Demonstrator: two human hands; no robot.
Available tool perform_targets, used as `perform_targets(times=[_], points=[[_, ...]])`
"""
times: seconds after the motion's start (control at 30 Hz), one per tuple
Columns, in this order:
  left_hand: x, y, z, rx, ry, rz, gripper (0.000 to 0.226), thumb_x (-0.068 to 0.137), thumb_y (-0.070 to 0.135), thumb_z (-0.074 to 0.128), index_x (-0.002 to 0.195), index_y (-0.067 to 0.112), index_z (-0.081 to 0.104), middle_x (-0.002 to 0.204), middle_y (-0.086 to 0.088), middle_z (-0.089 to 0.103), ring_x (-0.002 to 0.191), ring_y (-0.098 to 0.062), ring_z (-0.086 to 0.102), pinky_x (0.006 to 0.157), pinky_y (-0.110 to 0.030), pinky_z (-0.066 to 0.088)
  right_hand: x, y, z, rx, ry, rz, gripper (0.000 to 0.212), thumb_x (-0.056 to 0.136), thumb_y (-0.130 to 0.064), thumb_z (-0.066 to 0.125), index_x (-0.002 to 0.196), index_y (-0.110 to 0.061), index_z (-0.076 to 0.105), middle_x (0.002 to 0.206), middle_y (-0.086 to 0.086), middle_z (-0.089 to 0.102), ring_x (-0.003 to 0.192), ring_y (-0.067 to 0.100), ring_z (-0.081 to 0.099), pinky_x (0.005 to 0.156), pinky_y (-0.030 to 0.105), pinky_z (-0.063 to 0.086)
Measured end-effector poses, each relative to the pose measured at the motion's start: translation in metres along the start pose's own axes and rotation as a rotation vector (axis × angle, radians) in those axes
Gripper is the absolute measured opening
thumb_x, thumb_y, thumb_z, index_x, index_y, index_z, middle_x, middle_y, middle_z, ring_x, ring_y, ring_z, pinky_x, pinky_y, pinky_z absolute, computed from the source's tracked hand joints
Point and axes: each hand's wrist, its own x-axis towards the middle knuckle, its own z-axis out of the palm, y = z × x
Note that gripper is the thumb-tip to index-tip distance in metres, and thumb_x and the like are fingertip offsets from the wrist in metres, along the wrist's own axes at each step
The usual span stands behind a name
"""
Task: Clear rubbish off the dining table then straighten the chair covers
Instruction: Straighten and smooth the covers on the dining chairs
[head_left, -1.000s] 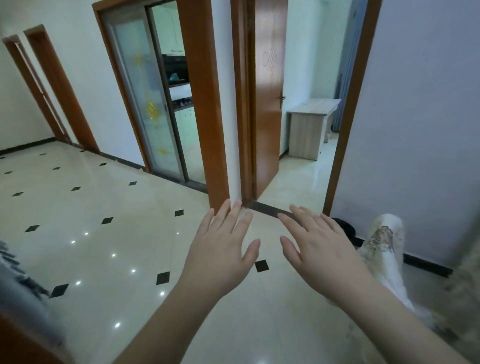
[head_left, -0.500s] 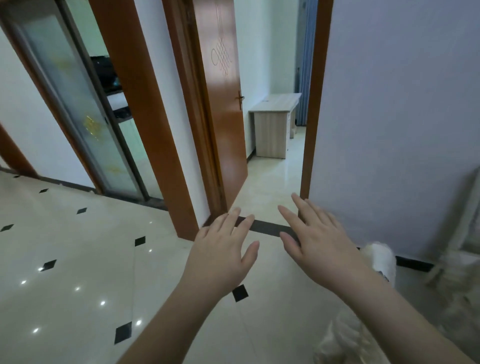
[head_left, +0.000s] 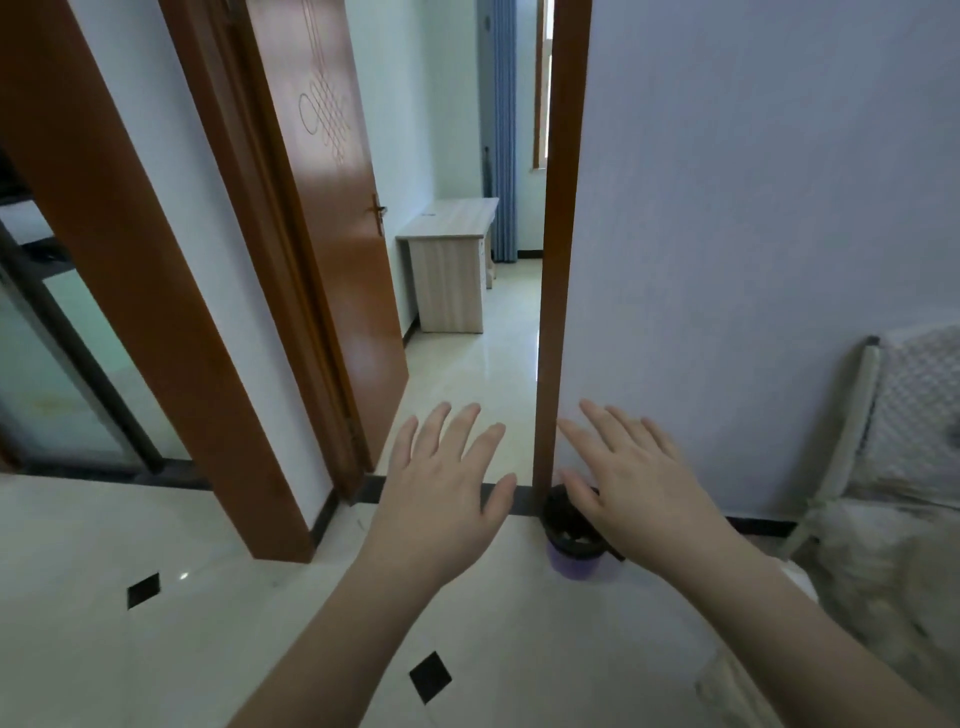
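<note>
View swings right vs a sec ago: purple bin (head_left: 575, 551) w/ rubbish in it now shows by the doorframe (head_left: 558, 260). Left hand (head_left: 441, 499) & right hand (head_left: 631, 488) spread, holding nothing. Covered chair (head_left: 893, 467) at right, so covers prob next.

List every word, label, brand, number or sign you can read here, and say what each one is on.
None: no readable text anywhere in this view.
The open wooden door bears only a carved knot ornament, no letters.
The purple bin, desk and chair cover show no labels.
</note>
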Motion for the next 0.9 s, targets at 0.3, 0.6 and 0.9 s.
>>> perform_targets(times=[0.3, 0.6, 0.9], points=[[0.129, -0.019, 0.033, -0.023, -0.051, 0.220, 0.059, 0.096, 0.060, 0.014, 0.151, 0.040, 0.006, 0.162, 0.010, -0.004, 0.148, -0.015, -0.010, 0.118, -0.040, -0.010, 0.083, 0.028, 0.011, -0.020, 0.015, 0.192, 0.061, 0.095, -0.056, 0.010, 0.152, -0.032, 0.012, 0.161, -0.001, 0.005, 0.148, 0.020, 0.009, 0.119, 0.040, 0.004], [0.275, 0.031, 0.067, -0.057, -0.034, 0.364, 0.058, 0.097, 0.059, 0.021, 0.151, 0.040, 0.007, 0.160, 0.009, 0.013, 0.147, -0.015, 0.010, 0.117, -0.036, 0.003, 0.154, 0.145, 0.017, -0.079, 0.137, 0.404, 0.064, 0.089, -0.051, 0.023, 0.135, -0.018, 0.054, 0.142, 0.013, 0.050, 0.125, 0.032, 0.052, 0.104, 0.051, 0.040], [0.402, 0.118, 0.097, -0.173, -0.059, 0.529, 0.057, 0.097, 0.058, 0.024, 0.150, 0.041, 0.010, 0.160, 0.011, 0.010, 0.145, -0.012, 0.013, 0.116, -0.034, 0.016, 0.198, 0.263, 0.001, -0.118, 0.154, 0.567, 0.055, 0.089, -0.046, 0.034, 0.126, -0.016, 0.061, 0.132, 0.013, 0.058, 0.115, 0.031, 0.060, 0.096, 0.051, 0.047]])
